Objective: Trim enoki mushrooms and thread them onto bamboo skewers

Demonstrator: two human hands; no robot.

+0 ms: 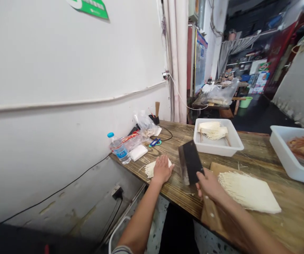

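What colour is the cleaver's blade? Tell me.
The blade is black, greyer along its edge; head view shows it best.

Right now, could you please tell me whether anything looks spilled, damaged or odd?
Yes: loose enoki strands lie on the wooden table beside the enoki bunch under the left hand, and brownish streaks mar the otherwise white wall below table height, looking like damage.

The white wall (75,60) is bright and evenly lit above; its lower section falls into gray shadow. The rear floor (260,111) is dim. The knife (190,160) shows a pale sheen along its cutting edge. Wide-angle distortion stretches the right-hand tray (281,155). The cutting board (295,201) blurs and darkens toward the lower right corner.
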